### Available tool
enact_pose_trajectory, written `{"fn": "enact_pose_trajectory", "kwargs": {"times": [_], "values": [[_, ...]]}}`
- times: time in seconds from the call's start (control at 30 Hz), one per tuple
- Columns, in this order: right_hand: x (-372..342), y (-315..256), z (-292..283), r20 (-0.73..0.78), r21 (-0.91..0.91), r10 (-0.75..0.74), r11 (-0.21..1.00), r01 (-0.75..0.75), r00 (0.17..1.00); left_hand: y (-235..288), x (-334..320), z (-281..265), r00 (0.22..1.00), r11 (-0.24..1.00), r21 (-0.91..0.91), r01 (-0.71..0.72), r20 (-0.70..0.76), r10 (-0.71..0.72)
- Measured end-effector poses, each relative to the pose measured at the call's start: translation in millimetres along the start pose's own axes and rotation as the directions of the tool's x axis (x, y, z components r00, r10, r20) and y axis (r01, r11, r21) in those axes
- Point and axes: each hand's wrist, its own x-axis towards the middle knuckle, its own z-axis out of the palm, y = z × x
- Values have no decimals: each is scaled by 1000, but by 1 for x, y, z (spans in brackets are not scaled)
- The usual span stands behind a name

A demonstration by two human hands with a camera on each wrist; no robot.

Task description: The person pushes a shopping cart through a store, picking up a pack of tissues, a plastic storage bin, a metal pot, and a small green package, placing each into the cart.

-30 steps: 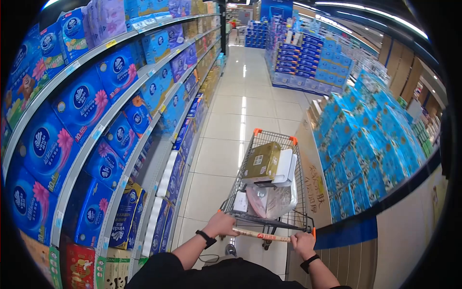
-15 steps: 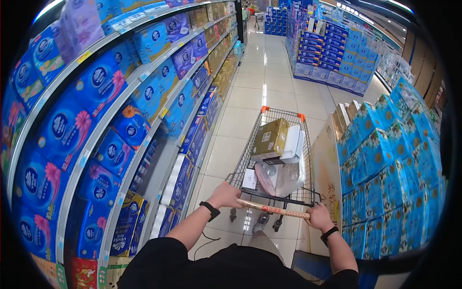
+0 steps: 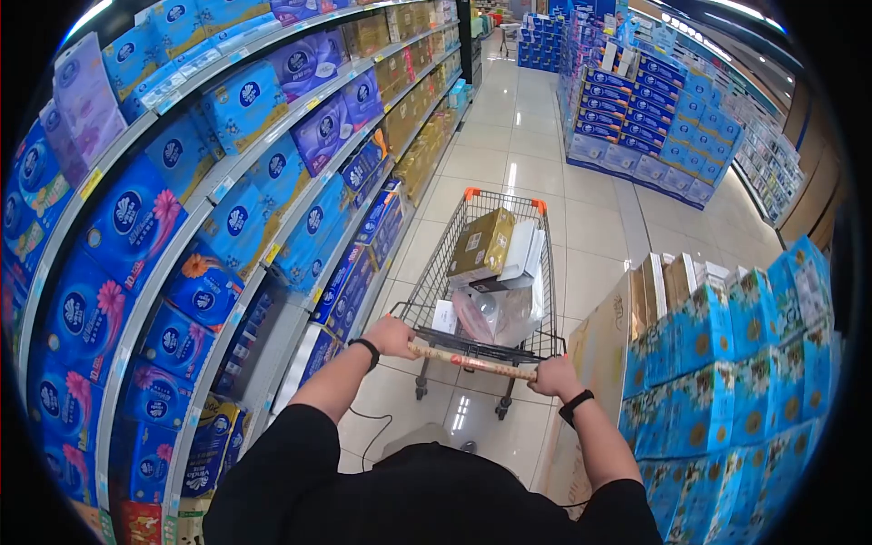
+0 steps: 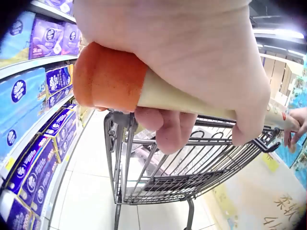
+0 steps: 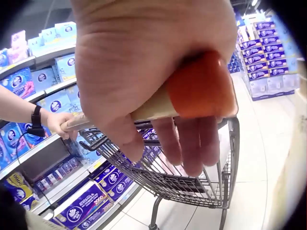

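Note:
Both hands grip the handle (image 3: 472,361) of a wire shopping cart (image 3: 506,199). My left hand (image 3: 392,338) holds its left end, and in the left wrist view the fingers curl underneath beside an orange end cap (image 4: 110,79). At the other end is my right hand (image 3: 556,374), its palm over the bar by another orange cap (image 5: 204,86), fingers reaching down beneath. Inside the cart, a gold box (image 3: 481,245) leans beside a white box (image 3: 523,254). Nearer the handle lie a clear plastic-wrapped package (image 3: 520,313) and a small white box (image 3: 445,316).
Shelves of blue tissue packs (image 3: 127,213) line the left side. A stack of light-blue packs (image 3: 690,400) stands close on the right behind a cardboard panel (image 3: 595,363). Farther ahead is a display of boxed tissues (image 3: 636,109). The tiled floor (image 3: 509,136) runs between them.
The cart has rolled forward along the aisle, with both hands keeping their grip on the handle. Shelves on the left and the light-blue stack have come nearer and slid back past me.

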Motion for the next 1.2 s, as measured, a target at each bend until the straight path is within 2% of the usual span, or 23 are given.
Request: {"fn": "enact_pose_trajectory", "kwargs": {"times": [0.1,0.2,0.27,0.3,0.33,0.4,0.47,0.53,0.6,0.67,0.7,0.73,0.77,0.83,0.87,0.9,0.93,0.97,1.03,1.07,1.13,1.2], "values": [[47,29,-31,32,-12,-1,1000,1,999,-16,52,-15,1000,1000,21,9,30,-9],[103,52,-62,175,28,-5,1000,0,984,-36,101,-34,997,1000,13,-9,75,8],[144,67,-77,198,26,-8,1000,3,980,-55,140,-42,973,993,73,-89,222,71],[165,78,-83,327,150,-21,988,-30,945,-55,156,-57,956,985,108,-136,274,103],[185,88,-87,451,266,-50,961,-81,891,-59,175,-66,960,987,107,-123,267,91],[221,110,-92,502,327,-45,934,-142,863,-70,213,-81,890,945,197,-261,428,157],[254,131,-99,533,447,-64,868,-217,843,-84,244,-88,892,946,152,-288,403,206],[280,142,-121,578,439,-72,867,-235,813,-93,272,-107,874,957,130,-259,453,175],[317,166,-120,602,518,-122,812,-270,789,-117,316,-101,870,955,128,-269,457,184],[351,191,-126,646,544,-125,768,-339,754,-131,348,-104,883,971,52,-235,428,191],[371,205,-123,650,525,-130,789,-319,749,-134,362,-114,876,986,22,-168,462,139],[386,215,-129,637,492,-142,831,-258,758,-138,376,-125,860,993,-82,-82,497,112],[405,226,-127,580,401,-98,898,-178,809,-145,390,-130,853,976,-193,103,523,13],[446,255,-114,471,331,-45,934,-130,881,-159,423,-135,849,943,-255,214,526,-51],[456,264,-117,378,370,0,917,-151,926,-173,451,-123,876,966,-208,155,480,-37],[467,267,-134,317,303,-49,952,-52,947,-182,473,-121,891,993,-82,81,453,-35],[468,259,-161,286,232,44,966,-114,957,-182,481,-140,880,993,-89,83,473,-31],[473,258,-182,273,226,60,966,-125,960,-183,484,-160,905,970,-194,146,423,-51],[494,268,-204,234,221,94,964,-147,968,-183,498,-191,944,979,-169,115,326,-55],[506,276,-212,227,237,102,959,-157,968,-198,517,-178,977,991,-95,91,203,-70],[531,294,-229,214,223,70,968,-119,974,-198,538,-203,973,991,-43,127,197,-117],[548,307,-252,200,200,116,967,-156,973,-203,566,-215,967,989,-41,141,218,-129]]}}
